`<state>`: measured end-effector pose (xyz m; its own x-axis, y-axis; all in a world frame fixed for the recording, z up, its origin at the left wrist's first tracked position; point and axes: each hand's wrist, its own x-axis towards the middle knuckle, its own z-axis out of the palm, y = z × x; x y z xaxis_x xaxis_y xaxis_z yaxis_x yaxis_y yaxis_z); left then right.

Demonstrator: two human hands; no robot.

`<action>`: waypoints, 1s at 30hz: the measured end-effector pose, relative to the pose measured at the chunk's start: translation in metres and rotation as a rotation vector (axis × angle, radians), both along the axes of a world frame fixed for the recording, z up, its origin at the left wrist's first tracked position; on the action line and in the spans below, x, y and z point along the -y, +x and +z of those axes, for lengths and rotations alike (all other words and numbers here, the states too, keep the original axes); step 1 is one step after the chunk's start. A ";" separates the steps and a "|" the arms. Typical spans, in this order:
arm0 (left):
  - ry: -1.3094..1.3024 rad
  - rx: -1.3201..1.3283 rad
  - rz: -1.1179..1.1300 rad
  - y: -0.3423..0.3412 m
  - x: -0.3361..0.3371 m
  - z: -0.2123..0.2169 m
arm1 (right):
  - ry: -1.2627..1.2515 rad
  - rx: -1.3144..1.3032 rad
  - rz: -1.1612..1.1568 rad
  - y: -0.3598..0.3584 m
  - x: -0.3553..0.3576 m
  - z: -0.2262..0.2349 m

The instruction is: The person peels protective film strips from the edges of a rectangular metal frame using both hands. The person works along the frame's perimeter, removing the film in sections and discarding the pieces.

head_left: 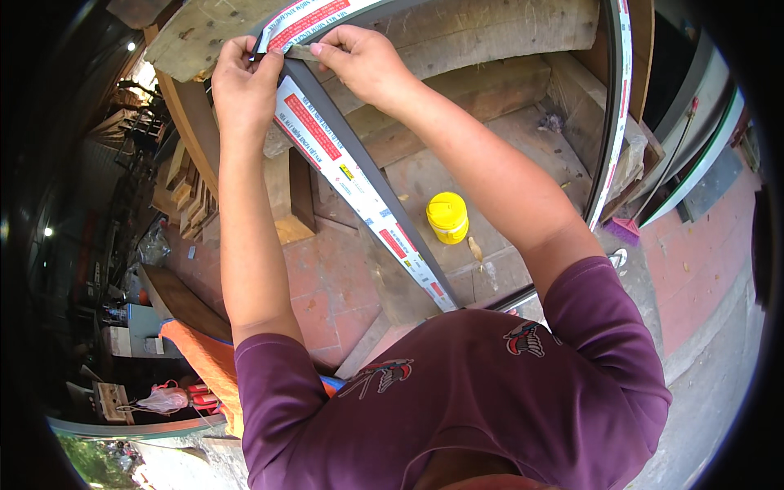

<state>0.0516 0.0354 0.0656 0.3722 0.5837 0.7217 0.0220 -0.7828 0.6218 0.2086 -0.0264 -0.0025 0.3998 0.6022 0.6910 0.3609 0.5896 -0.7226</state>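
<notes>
A worker in a purple shirt [457,400], bare-armed, leans over a dark frame [359,196] faced with white-and-red printed film, both hands together at its far corner. The left hand [249,77] has thumb and fingers bent in close against that corner; from where I stand I cannot tell what, if anything, its grip pinches. Just to its right, the right hand [355,61] presses thumb and forefinger together on a thin greyish strip [305,52], the free end reaching toward the left thumb. From the two grips one film-covered length of frame slants back toward the worker's body, while another film-covered length [618,122] stands well to the right. Weathered timber [490,37] lies just beyond the right grip. Nearer the worker than either grip, between the two lengths, sits a lidded yellow tub [447,218], a small pale scrap [475,248] beside it. Stacked boards [192,196] rise left of the left grip; a purple-bristled broom [625,229] rests far to the right grip's right.
</notes>
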 end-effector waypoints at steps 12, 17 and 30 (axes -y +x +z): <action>-0.019 -0.005 -0.069 -0.001 -0.002 0.004 | 0.009 -0.082 0.029 -0.009 0.000 0.008; -0.024 -0.011 -0.161 -0.006 -0.005 0.004 | 0.047 -0.190 0.143 0.002 -0.001 0.000; -0.115 0.005 -0.160 -0.008 -0.021 0.006 | -0.056 -0.006 -0.015 0.002 0.011 -0.001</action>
<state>0.0431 0.0563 0.0720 0.4637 0.5962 0.6554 -0.1005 -0.6996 0.7075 0.2101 -0.0370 -0.0034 0.4132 0.6334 0.6543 0.3653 0.5429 -0.7562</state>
